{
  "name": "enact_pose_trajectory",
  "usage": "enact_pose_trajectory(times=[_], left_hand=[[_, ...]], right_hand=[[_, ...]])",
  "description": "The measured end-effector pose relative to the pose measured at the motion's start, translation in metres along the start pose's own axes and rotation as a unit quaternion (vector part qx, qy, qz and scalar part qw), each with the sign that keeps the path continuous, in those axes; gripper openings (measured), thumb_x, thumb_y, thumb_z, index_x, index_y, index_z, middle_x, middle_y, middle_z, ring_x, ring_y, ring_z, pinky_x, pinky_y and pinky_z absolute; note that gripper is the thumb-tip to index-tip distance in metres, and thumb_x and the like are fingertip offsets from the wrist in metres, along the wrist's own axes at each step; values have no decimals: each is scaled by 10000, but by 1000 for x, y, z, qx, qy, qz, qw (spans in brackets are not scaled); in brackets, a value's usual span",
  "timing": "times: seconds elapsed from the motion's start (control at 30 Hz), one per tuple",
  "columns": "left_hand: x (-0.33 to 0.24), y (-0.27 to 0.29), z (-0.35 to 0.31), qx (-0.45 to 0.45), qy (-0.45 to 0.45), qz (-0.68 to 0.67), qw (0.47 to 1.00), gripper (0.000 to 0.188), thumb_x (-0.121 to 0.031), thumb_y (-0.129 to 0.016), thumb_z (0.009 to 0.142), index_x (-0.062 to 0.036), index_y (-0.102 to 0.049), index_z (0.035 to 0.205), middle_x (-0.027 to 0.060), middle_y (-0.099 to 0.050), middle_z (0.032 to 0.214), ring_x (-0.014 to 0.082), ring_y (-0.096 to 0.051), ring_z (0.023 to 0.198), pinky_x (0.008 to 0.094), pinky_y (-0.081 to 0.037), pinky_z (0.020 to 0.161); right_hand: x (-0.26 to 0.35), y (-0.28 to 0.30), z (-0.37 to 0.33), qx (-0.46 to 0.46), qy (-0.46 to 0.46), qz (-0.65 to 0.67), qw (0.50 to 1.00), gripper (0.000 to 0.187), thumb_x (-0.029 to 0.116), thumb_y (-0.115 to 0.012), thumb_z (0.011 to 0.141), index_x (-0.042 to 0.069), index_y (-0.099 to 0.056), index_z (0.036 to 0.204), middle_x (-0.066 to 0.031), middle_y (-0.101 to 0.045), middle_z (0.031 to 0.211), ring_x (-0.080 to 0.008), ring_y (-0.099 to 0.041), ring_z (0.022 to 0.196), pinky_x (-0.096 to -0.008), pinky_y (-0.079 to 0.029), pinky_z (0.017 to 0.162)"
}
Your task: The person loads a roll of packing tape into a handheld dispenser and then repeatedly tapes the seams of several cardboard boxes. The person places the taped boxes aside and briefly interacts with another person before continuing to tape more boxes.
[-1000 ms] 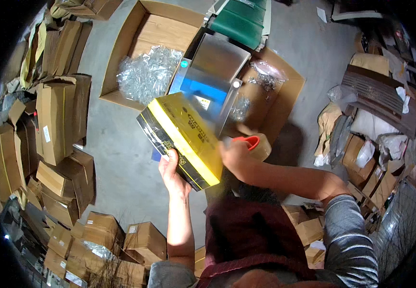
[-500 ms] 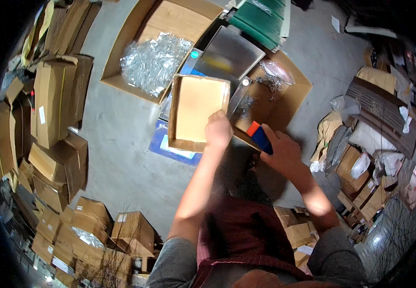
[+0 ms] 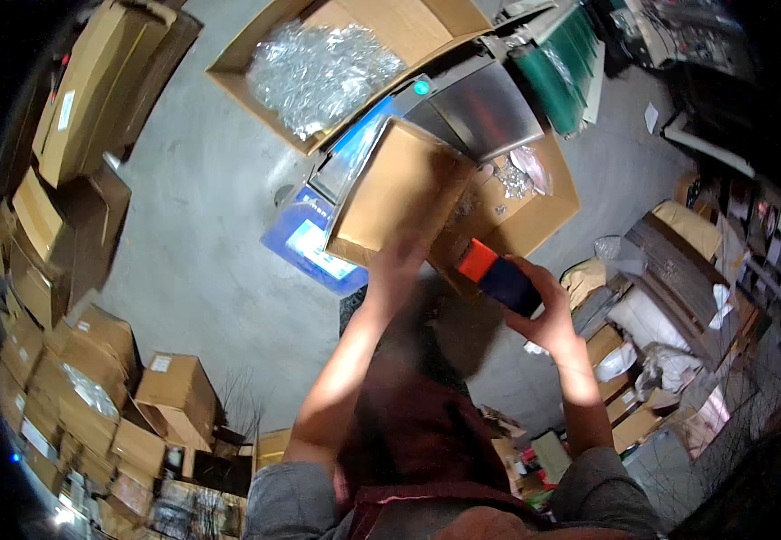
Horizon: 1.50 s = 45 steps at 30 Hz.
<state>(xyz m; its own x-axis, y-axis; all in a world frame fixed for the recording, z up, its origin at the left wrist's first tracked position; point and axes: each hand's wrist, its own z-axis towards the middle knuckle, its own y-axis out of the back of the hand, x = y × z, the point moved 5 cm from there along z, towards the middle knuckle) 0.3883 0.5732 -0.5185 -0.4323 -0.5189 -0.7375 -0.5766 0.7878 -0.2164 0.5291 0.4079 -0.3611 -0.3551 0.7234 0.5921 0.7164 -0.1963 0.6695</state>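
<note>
A small orange and dark blue box (image 3: 509, 286) is held in my right hand (image 3: 550, 315), thumb and fingers around its blue end. My left hand (image 3: 397, 270) is smeared by motion at the near right corner of a shallow cardboard tray (image 3: 395, 184); whether its fingers grip the edge cannot be made out. The tray looks bare inside and lies tilted over a blue printed panel (image 3: 305, 236) and the metal machine (image 3: 489, 103). Right of the tray, beneath the orange end, opens a cardboard box (image 3: 534, 211) with small shiny pieces and clear plastic inside.
At the far left a large open carton (image 3: 246, 54) holds a heap of clear plastic packets (image 3: 318, 76). Behind the machine stands a green ribbed conveyor (image 3: 557, 72). Stacked brown cartons (image 3: 174, 396) line the left side; flattened cardboard and bags (image 3: 669, 315) pile up at right.
The view has shifted and turned. My left hand has moved down along the tray, which now sits more slanted. The box in my right hand shows more of its orange and blue sides.
</note>
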Motion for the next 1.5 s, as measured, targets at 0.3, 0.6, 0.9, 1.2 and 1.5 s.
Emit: enact_pose_trajectory(times=[0.3, 0.6, 0.9, 1.2, 1.5], left_hand=[[6, -3, -38, 159, 110, -180, 964, 289, -336, -617, 976, -50, -659, 965, 24, -655, 901, 142, -617, 813, 288, -494, 728], [20, 16, -77, 15, 26, 131, 991, 163, -200, -751, 829, -57, -680, 863, 138, -679, 787, 290, -672, 732, 382, -519, 670], [52, 27, -108, 2, 28, 97, 995, 139, -210, -743, 825, -77, -712, 850, 123, -691, 786, 309, -691, 773, 399, -531, 679], [70, 36, -118, 4, -45, 108, 993, 173, -247, -665, 858, -78, -679, 821, 152, -671, 808, 373, -659, 793, 464, -516, 689], [10, 66, -58, -114, -215, 290, 926, 65, -125, -629, 756, -63, -608, 764, 154, -639, 786, 349, -640, 746, 465, -514, 677]], right_hand=[[29, -7, -1, 102, 82, 18, 991, 663, 15, -743, 594, -12, -617, 1245, -160, -684, 1138, -271, -682, 990, -339, -522, 865], [47, -34, -23, 255, 5, -38, 966, 750, 150, -803, 662, 87, -552, 1366, -191, -659, 1153, -372, -675, 969, -419, -566, 830], [68, -56, -39, 309, -4, -88, 947, 728, 148, -827, 704, 23, -535, 1359, -208, -651, 1234, -347, -673, 1099, -405, -539, 937], [93, -73, -39, 329, -37, -108, 937, 801, 162, -823, 714, 13, -473, 1419, -231, -636, 1243, -342, -673, 1071, -406, -534, 934], [126, -7, -34, 277, 60, -220, 933, 716, 147, -791, 696, 34, -564, 1366, -148, -678, 1223, -287, -656, 792, -374, -576, 769]])
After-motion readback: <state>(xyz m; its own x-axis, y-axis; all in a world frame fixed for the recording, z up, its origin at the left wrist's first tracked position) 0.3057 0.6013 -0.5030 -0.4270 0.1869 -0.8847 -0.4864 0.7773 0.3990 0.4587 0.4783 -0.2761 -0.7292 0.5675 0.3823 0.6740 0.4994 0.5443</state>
